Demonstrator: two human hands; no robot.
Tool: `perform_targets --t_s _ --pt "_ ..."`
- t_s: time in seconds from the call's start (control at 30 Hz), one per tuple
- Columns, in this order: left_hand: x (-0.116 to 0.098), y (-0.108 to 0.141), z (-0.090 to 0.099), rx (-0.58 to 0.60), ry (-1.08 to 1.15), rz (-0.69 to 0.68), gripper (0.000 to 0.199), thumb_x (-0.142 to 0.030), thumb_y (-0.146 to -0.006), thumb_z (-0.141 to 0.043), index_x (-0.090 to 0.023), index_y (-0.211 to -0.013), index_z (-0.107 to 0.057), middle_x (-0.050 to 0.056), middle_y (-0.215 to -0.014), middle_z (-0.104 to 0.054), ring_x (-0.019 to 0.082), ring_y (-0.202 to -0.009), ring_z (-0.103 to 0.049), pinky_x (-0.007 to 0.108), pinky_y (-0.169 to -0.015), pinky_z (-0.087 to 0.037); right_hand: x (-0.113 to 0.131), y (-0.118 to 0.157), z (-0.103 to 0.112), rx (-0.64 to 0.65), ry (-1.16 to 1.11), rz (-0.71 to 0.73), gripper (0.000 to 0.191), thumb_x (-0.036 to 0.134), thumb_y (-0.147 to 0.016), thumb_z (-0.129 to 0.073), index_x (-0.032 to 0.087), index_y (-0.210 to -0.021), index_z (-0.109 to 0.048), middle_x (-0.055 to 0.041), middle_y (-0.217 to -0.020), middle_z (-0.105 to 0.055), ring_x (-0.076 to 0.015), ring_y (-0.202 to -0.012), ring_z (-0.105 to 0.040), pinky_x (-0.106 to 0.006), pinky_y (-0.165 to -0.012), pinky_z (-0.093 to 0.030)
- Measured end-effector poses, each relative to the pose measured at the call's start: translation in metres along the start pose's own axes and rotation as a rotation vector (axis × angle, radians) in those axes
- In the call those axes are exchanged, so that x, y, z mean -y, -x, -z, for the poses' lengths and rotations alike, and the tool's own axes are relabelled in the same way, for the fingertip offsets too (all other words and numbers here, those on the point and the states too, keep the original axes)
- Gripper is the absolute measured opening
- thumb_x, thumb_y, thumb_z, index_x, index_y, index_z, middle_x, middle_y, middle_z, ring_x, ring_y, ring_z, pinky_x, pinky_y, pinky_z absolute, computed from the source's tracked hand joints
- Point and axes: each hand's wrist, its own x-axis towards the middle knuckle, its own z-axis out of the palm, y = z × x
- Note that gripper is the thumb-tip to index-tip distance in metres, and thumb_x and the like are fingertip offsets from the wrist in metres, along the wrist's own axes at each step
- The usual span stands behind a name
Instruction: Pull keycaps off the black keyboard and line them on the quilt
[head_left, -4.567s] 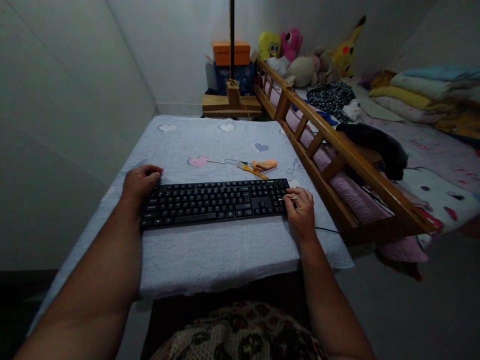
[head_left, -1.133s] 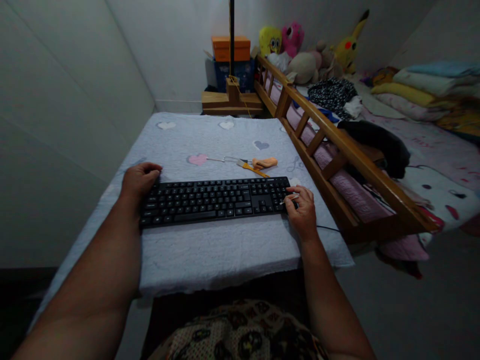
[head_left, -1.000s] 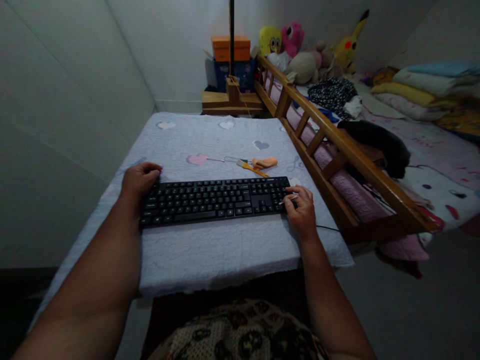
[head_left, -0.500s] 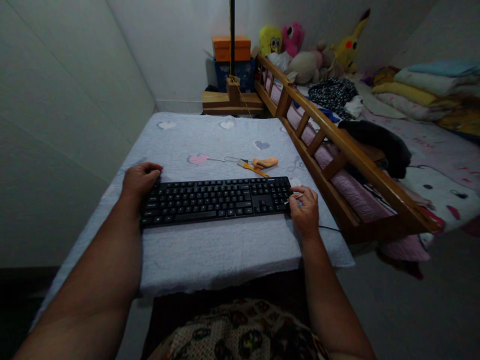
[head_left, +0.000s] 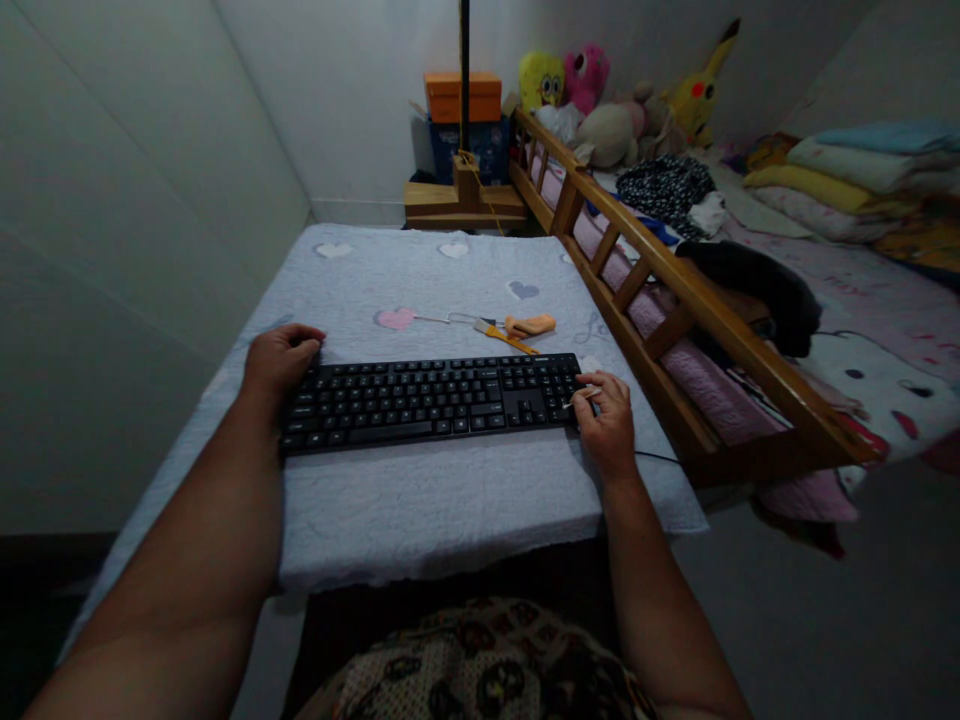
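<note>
A black keyboard (head_left: 405,402) lies across the cloth-covered table. At its right end, my right hand (head_left: 606,420) pinches a thin pale swab (head_left: 583,397), whose tip is over the number keys. My left hand (head_left: 281,362) rests at the keyboard's upper left corner, fingers curled together; whether it holds anything cannot be made out. Behind the keyboard lie a brush with a yellow handle (head_left: 510,338), a folded orange cloth (head_left: 531,325) and a thin white swab (head_left: 432,318). A thin wire-like piece (head_left: 471,317) lies beside the brush.
A wooden bed rail (head_left: 675,290) runs along the table's right side. Behind the table are an orange box (head_left: 463,97) and a black pole on a wooden base (head_left: 435,205). Plush toys and folded bedding lie on the bed. A cable leaves the keyboard area at the right.
My right hand has shifted slightly left with the swab, whose tip has moved a little over the number keys. My left hand and the keyboard look unmoved.
</note>
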Motion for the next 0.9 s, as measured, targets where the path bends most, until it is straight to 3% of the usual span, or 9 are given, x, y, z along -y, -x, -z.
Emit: perform_targets --t_s 0.3,0.9 --pt "-0.0025 0.0030 0.0015 0.016 0.019 0.022 0.045 -0.036 -0.065 -0.057 -0.014 -0.101 -0.074 0.005 -0.087 -0.070 0.021 -0.081 -0.059 0.034 -0.085 -0.049 0.0047 -0.0003 0.0005 0.058 -0.029 -0.001 0.014 0.023 -0.089 -0.057 0.025 -0.078 -0.064 -0.0066 -0.108 -0.070 -0.0278 -0.120 -0.052 -0.053 -0.112 -0.037" --pt "-0.0024 0.0013 0.0010 0.006 0.005 0.008 0.044 -0.035 -0.066 -0.057 -0.015 -0.101 -0.075 0.006 -0.093 -0.072 0.023 -0.088 -0.062 0.037 -0.091 -0.049 0.0009 0.0000 -0.0023 0.052 -0.024 0.003 0.015 0.027 -0.093 -0.059 0.026 -0.084 -0.072 -0.0061 -0.108 -0.070 -0.0278 -0.118 -0.053 -0.054 -0.110 -0.038"
